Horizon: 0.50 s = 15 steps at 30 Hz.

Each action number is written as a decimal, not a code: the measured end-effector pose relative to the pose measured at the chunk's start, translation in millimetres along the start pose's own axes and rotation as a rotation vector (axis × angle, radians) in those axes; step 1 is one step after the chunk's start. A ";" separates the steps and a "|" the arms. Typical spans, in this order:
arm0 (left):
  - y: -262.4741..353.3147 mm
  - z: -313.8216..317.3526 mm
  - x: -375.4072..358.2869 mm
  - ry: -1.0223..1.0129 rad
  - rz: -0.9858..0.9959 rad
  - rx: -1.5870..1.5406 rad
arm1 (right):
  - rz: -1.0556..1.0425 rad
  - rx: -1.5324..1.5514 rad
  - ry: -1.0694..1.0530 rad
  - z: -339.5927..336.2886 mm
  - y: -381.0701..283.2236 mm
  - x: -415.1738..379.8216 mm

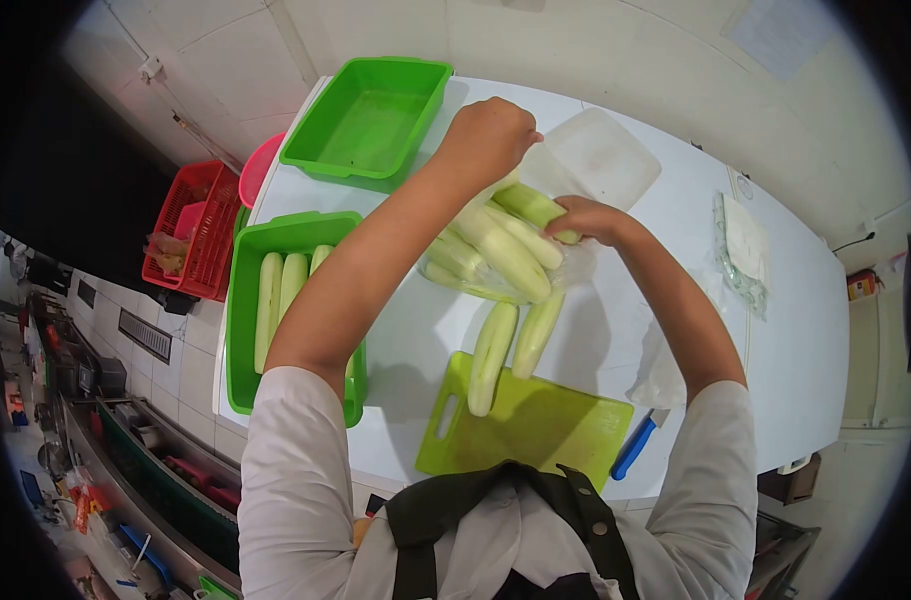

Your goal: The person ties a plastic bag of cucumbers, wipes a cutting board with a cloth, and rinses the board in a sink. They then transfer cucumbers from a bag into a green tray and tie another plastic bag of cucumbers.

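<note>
Several pale green, long vegetables [503,258] lie in a clear plastic bag [573,265] at the middle of the white table. My left hand [493,135] is closed above the bag's far side, its fingers pinched, seemingly on the bag's plastic. My right hand [588,218] has its fingers around the end of a greener vegetable [529,208] at the bag's right side. Two loose vegetables rest nearer to me, one [492,360] partly over the green cutting board [536,425], the other [539,335] just right of it.
An empty-looking green tub [366,115] stands at the back left. Another green tub [242,345] at the left holds several vegetables. A blue-handled knife [636,447] lies right of the board. A translucent container [606,160] and a plastic packet [744,255] are farther off.
</note>
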<state>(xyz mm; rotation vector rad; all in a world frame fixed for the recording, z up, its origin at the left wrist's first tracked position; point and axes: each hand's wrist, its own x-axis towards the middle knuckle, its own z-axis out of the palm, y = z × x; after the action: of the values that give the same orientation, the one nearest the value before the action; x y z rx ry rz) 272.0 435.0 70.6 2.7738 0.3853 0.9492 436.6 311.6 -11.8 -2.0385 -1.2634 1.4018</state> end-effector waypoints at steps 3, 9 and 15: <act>-0.4 -4.0 1.2 -0.027 -0.087 -0.044 | 0.071 0.228 0.056 2.9 -18.1 -6.8; -22.9 -20.5 -4.6 0.009 -0.209 -0.082 | -0.013 0.852 -0.099 28.6 -33.4 -116.1; -37.6 -5.6 -28.4 0.111 -0.454 -0.275 | -0.266 1.008 -0.263 77.3 -25.4 -198.1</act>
<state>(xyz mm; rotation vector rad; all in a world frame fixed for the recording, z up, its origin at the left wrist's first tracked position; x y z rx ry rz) 240.0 462.6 49.1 2.2542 0.7938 0.9554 335.6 147.6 81.8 -0.9979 -0.6262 1.7070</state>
